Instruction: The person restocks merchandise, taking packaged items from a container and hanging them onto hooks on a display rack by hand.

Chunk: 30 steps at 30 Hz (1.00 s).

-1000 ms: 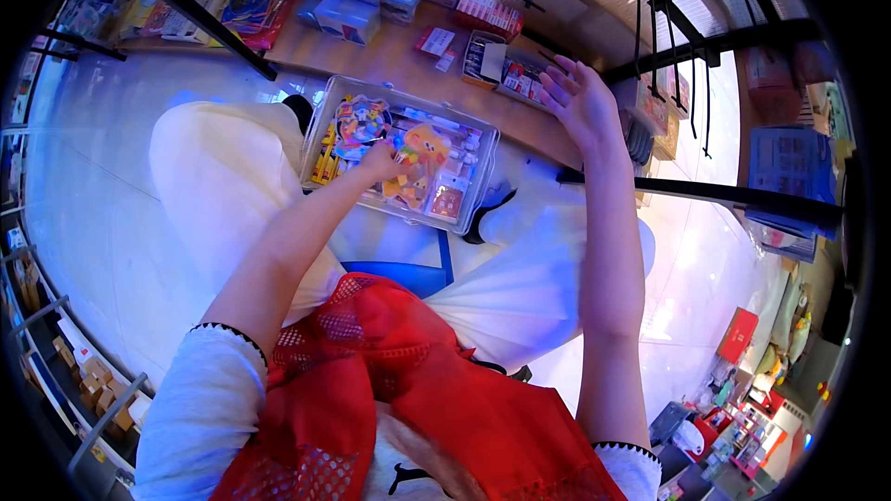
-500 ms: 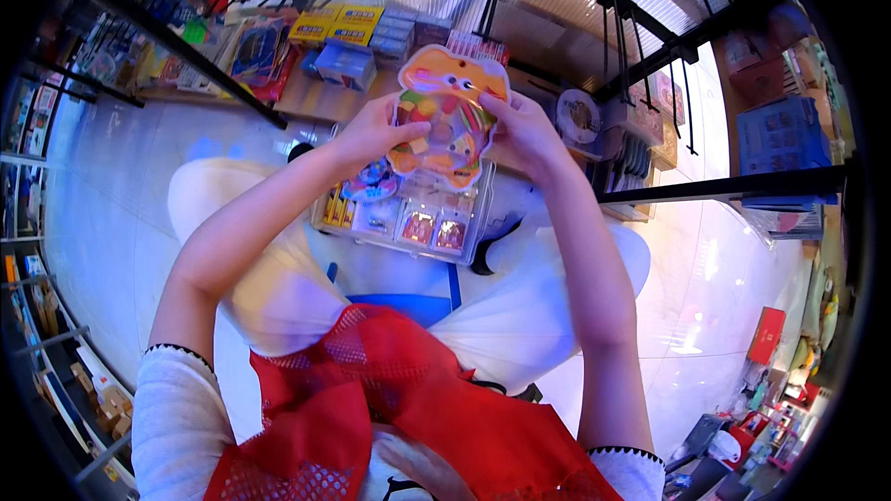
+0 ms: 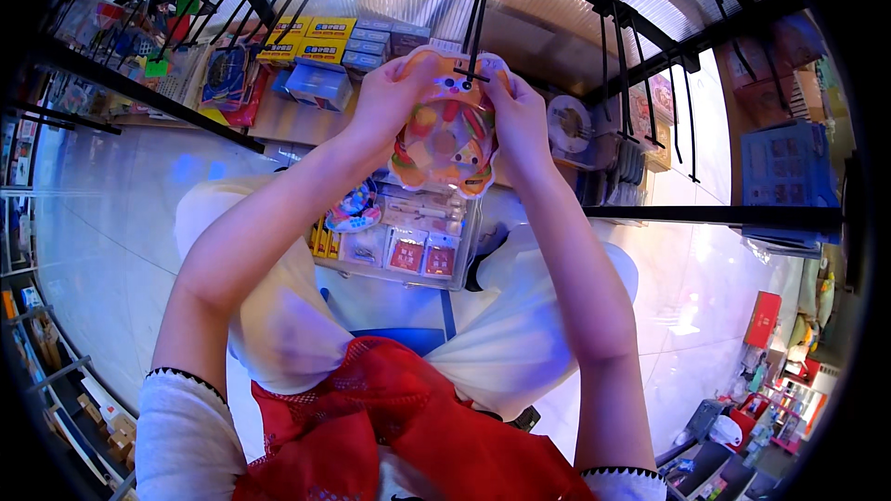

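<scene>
Toy pack (image 3: 449,134): an orange blister card with bright small toys under clear plastic, held up at 12 o'clock, its top hole level with a black display hook (image 3: 480,14), so the height looks chosen to suit the peg
Left hand (image 3: 388,100): clasps the pack's left edge, fingers curled round the back, thumb on the front; the grip is closed on the pack
Right hand (image 3: 516,121): mirrors it on the right edge, grip also closed on the pack; a hand on each side keeps the flat card square to the hook
Clear tray (image 3: 401,239): rests on the lap just below the pack at 6 o'clock of it, holding more small carded toys in red, yellow and blue, within easy reach of both hands
Lap: pale trousers (image 3: 520,334) spread wide, which gives the tray a steady seat; a red mesh vest (image 3: 390,427) shows at the lower edge
Shelf (image 3: 288,116): a wooden board at 10 o'clock of the pack, carrying yellow boxes (image 3: 311,32) and blue packets, well apart from the hands
Hooks at 2 o'clock: more black pegs with hung packs, near a blue basket (image 3: 787,172)
Floor (image 3: 102,223): pale glossy tiles on both sides of the lap
</scene>
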Available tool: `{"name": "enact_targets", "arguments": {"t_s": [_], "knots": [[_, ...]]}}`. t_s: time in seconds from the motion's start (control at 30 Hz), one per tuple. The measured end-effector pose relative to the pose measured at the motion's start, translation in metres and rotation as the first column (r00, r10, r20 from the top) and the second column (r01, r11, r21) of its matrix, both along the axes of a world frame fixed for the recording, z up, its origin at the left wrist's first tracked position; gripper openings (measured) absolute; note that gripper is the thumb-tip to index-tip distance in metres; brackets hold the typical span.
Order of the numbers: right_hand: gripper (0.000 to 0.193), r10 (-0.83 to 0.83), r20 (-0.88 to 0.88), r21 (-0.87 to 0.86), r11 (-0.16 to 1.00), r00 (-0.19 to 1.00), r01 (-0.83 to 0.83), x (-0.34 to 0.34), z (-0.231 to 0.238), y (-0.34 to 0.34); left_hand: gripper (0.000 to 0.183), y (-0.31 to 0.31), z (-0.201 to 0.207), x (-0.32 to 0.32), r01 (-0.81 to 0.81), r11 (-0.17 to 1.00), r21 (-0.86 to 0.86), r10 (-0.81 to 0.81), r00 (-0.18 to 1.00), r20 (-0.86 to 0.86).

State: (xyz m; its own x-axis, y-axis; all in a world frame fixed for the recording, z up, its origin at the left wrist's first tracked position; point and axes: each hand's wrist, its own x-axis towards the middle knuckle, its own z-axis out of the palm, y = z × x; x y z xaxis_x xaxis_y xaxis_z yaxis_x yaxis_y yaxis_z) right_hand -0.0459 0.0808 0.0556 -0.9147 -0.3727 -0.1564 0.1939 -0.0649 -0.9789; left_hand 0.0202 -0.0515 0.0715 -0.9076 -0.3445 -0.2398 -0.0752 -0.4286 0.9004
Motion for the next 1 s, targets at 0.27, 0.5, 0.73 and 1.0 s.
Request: {"name": "enact_targets", "arguments": {"t_s": [0.27,0.5,0.73,1.0], "knots": [[0.027,-0.101,0.079,-0.039,0.994,0.992,0.105,-0.003,0.003,-0.010,0.027,0.000,-0.021,-0.017,-0.060,0.993,-0.105,0.062,0.998,0.014],[0.027,-0.141,0.098,-0.112,0.982,0.985,0.152,-0.027,-0.004,-0.016,0.027,-0.012,-0.039,-0.043,-0.084,0.968,-0.235,0.073,0.996,-0.055],[0.031,-0.205,-0.203,-0.034,0.979,0.958,0.202,-0.102,-0.037,-0.050,0.024,-0.058,-0.084,-0.127,-0.194,0.945,-0.263,0.154,0.974,-0.164],[0.026,-0.403,-0.208,-0.039,0.914,0.891,0.404,-0.169,-0.053,-0.066,0.024,-0.042,-0.063,-0.189,-0.361,0.848,-0.387,0.275,0.925,-0.260]]}}
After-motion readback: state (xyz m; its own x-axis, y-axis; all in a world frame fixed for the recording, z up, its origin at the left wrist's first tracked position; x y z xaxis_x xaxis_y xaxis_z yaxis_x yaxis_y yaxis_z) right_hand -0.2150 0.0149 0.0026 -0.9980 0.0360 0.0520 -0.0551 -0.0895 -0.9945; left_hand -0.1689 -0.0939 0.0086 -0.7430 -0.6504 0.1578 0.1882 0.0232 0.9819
